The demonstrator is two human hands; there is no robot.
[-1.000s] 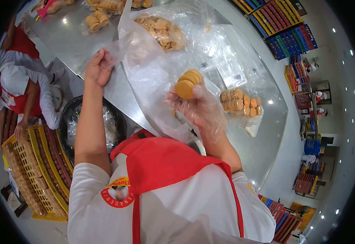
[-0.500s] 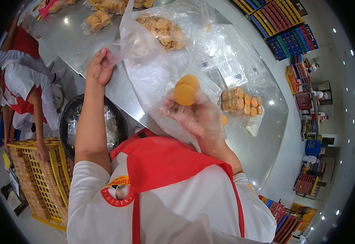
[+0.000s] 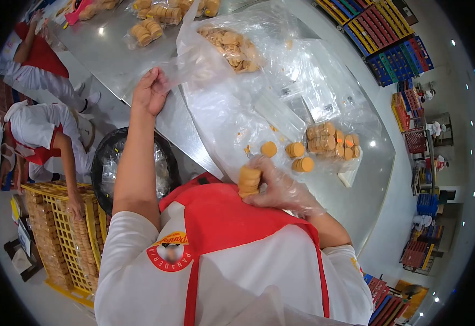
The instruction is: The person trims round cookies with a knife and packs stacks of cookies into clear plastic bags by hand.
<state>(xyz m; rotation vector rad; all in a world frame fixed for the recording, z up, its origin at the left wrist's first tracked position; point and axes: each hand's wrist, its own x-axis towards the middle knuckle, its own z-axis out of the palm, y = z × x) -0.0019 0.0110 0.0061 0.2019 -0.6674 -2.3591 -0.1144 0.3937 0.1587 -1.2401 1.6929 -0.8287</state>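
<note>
My left hand (image 3: 151,91) is closed, its fingers pinching the edge of a clear plastic bag (image 3: 194,70) spread over the metal table. My right hand (image 3: 281,187), in a thin clear glove, grips a short stack of round cookies (image 3: 249,181) just in front of the red apron. Beyond it, small cookie stacks (image 3: 302,164) and a round cookie (image 3: 269,149) lie on the plastic, with crumbs (image 3: 247,150) nearby. Farther off, a pile of cookies, some apparently broken (image 3: 232,49), shows in or under clear plastic.
Packed cookies (image 3: 332,141) sit at the right, beside a white block (image 3: 350,173). More cookie packs (image 3: 146,32) are at the far left of the metal table (image 3: 107,60). A black-lined bin (image 3: 107,168) stands below. A co-worker (image 3: 41,130) reaches to a yellow crate (image 3: 66,228).
My right hand has come down toward the apron and turned, so the cookies show from the side. Loose stacks it covered now show. My left hand keeps its pinch on the bag.
</note>
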